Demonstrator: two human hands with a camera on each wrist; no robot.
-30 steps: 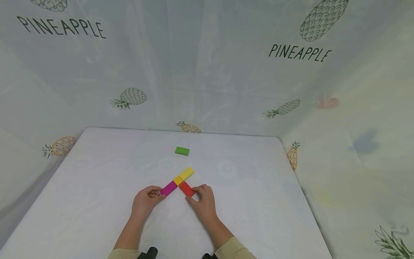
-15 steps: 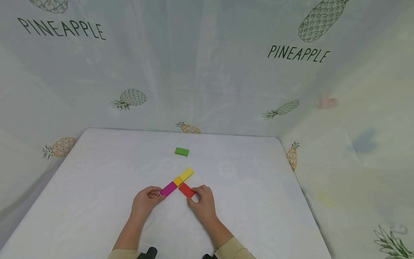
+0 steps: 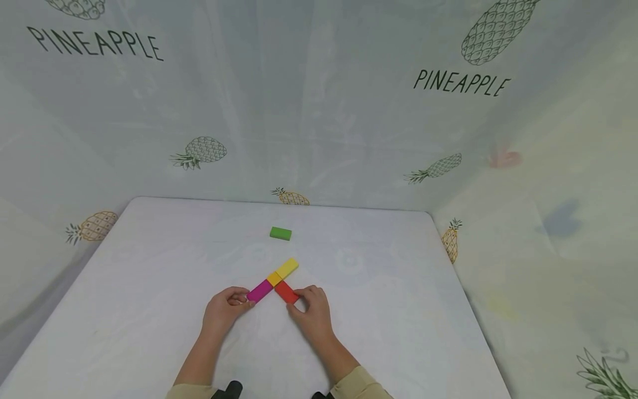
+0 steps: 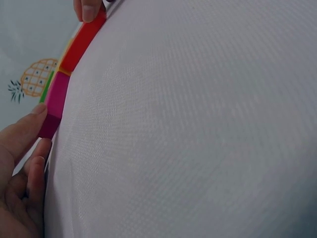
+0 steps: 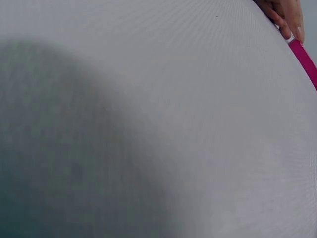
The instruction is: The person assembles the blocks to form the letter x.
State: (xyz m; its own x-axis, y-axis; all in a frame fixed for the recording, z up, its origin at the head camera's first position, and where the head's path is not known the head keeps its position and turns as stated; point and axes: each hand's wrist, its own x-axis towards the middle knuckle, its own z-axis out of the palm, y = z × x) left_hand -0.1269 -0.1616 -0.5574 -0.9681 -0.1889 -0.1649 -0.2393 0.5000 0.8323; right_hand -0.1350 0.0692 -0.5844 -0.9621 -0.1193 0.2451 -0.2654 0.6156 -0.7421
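Observation:
In the head view, my left hand (image 3: pixel 222 312) pinches the near end of a magenta block (image 3: pixel 260 291) between thumb and fingers. An orange block (image 3: pixel 274 279) touches its far end, and a yellow block (image 3: pixel 287 268) continues the same slanting row. My right hand (image 3: pixel 314 313) pinches the outer end of a red block (image 3: pixel 286 292), whose inner end meets the side of the orange one. The left wrist view shows the magenta block (image 4: pixel 53 105) and the red block (image 4: pixel 85 42) at its left edge. In the right wrist view, only part of the magenta block (image 5: pixel 304 62) shows.
A green block (image 3: pixel 281 233) lies apart, farther back on the white table (image 3: pixel 379 299). Behind and to the sides hangs a pale curtain (image 3: pixel 319 111) printed with pineapples.
The red block has slid up and left under my right hand, closing the small gap to the orange block. My left hand and the magenta block have stayed still.

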